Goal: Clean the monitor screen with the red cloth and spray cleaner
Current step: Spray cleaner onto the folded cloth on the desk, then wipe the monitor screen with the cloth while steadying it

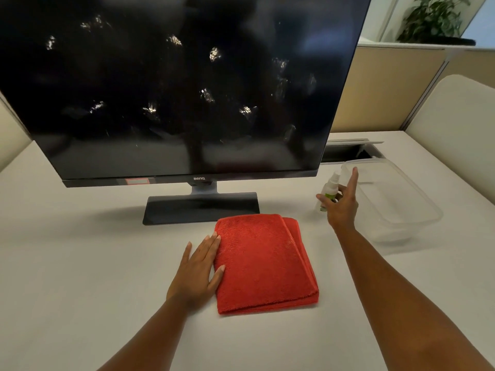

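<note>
1. The monitor screen (174, 84) is seen to be marked all over with pale smudges; no part of it appears to have been wiped.
2. The red cloth (263, 263) is left folded flat on the table (80, 263), just in front of the monitor's stand.
3. The left hand (198, 271) is laid flat beside the cloth, fingers straight and together, the thumb resting on the cloth's left edge; nothing is gripped.
4. The spray cleaner (329, 192) is stood upright beside a clear plastic tub (417, 207).
5. The right hand (341, 204) is held at the bottle with fingers spread; a closed grasp is not shown.
6. The task is judged barely begun: spraying and wiping are all left to be done.
</note>
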Demonstrator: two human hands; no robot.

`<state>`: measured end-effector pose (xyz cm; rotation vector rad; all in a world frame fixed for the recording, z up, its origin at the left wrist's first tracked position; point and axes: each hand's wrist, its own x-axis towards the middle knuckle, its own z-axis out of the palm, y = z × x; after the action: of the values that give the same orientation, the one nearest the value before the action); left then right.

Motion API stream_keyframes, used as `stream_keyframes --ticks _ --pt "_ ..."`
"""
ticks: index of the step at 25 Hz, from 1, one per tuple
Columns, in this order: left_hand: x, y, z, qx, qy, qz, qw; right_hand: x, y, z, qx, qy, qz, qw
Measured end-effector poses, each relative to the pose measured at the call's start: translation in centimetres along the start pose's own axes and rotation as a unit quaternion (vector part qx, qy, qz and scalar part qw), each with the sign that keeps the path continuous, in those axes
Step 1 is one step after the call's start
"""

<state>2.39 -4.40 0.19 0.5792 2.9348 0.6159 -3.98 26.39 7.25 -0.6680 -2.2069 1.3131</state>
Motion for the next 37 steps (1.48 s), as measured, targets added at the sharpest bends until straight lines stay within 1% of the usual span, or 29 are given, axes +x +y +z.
stream_keyframes --ticks 11,13,16,18,20,21,22,24,25,26,29,31,32,33,35,37 --pt "0.0 0.1 -0.2 -0.004 0.000 0.003 1.000 0.8 0.8 2.8 -0.021 0.059 -0.005 0.998" --pt "0.0 0.0 -0.1 0.001 -0.001 0.006 1.000 0.8 0.9 2.9 -0.020 0.051 0.012 0.998" --pt "0.1 -0.1 0.0 -0.002 0.005 0.007 1.000 0.4 1.4 2.4 -0.025 0.021 0.066 0.997" --pt "0.1 -0.2 0.2 -0.002 0.006 0.011 1.000 -1.3 1.9 2.0 -0.036 0.036 0.103 0.993" --pt "0.1 -0.3 0.2 -0.002 0.010 0.015 1.000 -4.7 2.2 2.1 -0.072 0.052 0.101 0.991" --pt "0.1 -0.3 0.2 -0.003 0.015 0.017 1.000 -6.6 2.1 2.4 -0.095 0.043 0.089 0.991" --pt "0.2 -0.2 0.2 -0.004 0.020 0.018 1.000 -8.3 1.7 2.7 -0.126 0.015 0.077 0.989" --pt "0.1 -0.1 0.2 -0.007 0.027 0.025 0.999 -10.7 0.6 3.5 -0.220 -0.076 0.048 0.971" --pt "0.1 -0.2 0.2 -0.003 0.025 0.036 0.999 -11.4 0.0 3.6 -0.252 -0.119 0.042 0.959" --pt "0.0 -0.3 0.3 0.008 0.023 0.050 0.998 -11.9 -0.8 3.6 -0.256 -0.150 0.059 0.953" --pt "-0.5 -0.8 0.9 0.075 0.033 0.089 0.993 -11.8 -2.2 2.7 -0.168 -0.206 0.187 0.946" --pt "-1.2 -1.0 1.4 0.087 0.039 0.081 0.992 -11.3 -3.0 1.4 -0.061 -0.235 0.258 0.935" --pt "-1.7 -0.8 1.2 0.077 0.025 0.070 0.994 -11.1 -3.6 0.7 -0.006 -0.250 0.283 0.926" --pt "-2.0 -0.8 1.2 0.064 0.034 0.067 0.995 -11.0 -4.3 0.2 0.040 -0.266 0.302 0.915" --pt "-2.4 -1.0 0.7 0.076 0.044 0.070 0.994 -11.1 -5.2 -0.4 0.087 -0.297 0.318 0.896" --pt "-3.3 -1.2 0.0 0.100 0.010 0.048 0.994 -11.5 -6.2 -0.3 0.106 -0.313 0.321 0.887"
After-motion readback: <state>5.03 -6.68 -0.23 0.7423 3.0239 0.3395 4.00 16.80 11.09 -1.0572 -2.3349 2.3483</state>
